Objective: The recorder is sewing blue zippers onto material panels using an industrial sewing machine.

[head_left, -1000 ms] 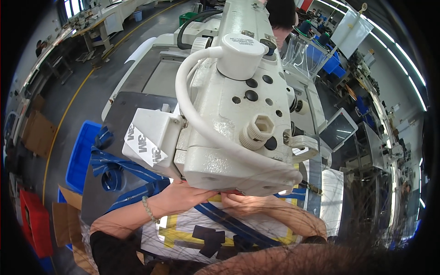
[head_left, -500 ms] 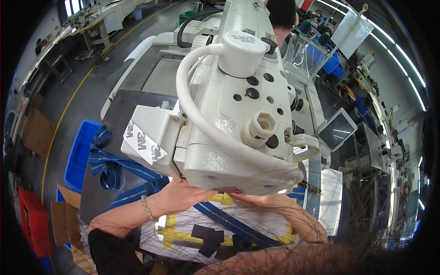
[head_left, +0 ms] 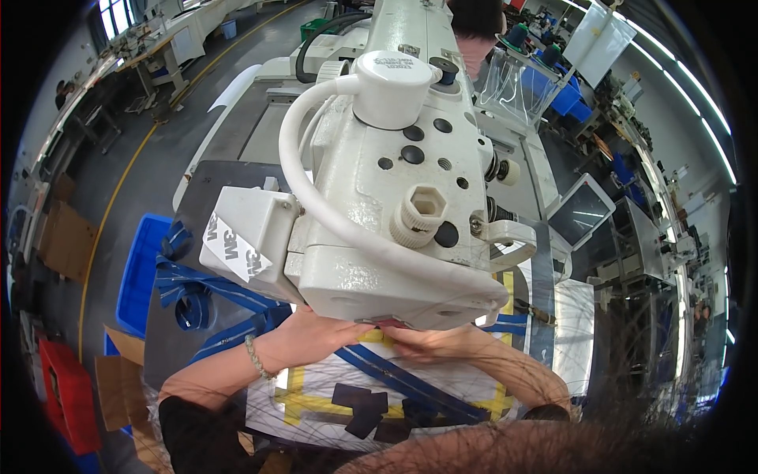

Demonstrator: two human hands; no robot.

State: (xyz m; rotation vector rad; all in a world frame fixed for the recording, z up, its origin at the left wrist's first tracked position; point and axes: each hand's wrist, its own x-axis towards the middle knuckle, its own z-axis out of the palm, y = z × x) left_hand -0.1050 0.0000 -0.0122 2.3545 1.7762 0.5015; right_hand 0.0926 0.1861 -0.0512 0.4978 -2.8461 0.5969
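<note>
My left hand (head_left: pixel 309 338), a beaded bracelet at its wrist, reaches in under the front of a white sewing machine head (head_left: pixel 387 276). Its fingers are bent together, the tips partly hidden by the machine. From the other side comes my right hand (head_left: pixel 434 341), fingers closed and pointing toward the left fingertips. A small yellow piece (head_left: pixel 373 336) lies between the two hands. What the fingers hold is hidden. Just below them, a blue zipper tape (head_left: pixel 403 383) runs slantwise toward the lower right over a white template (head_left: pixel 324 379) edged with yellow tape.
More blue zipper tape (head_left: pixel 229 288) lies in loops on the dark table at left, beside a blue bin (head_left: pixel 142 272). Dark patches (head_left: pixel 365 411) sit on the template. A screen (head_left: pixel 580 212) stands at right; an open cardboard box (head_left: pixel 118 387) is low at left. Another person (head_left: pixel 475 43) is behind the machine.
The whole view has shifted slightly, with the machine now further left. My right hand has come out a little from under the machine head, so more of its fingers show. My left hand stays nearly in place.
</note>
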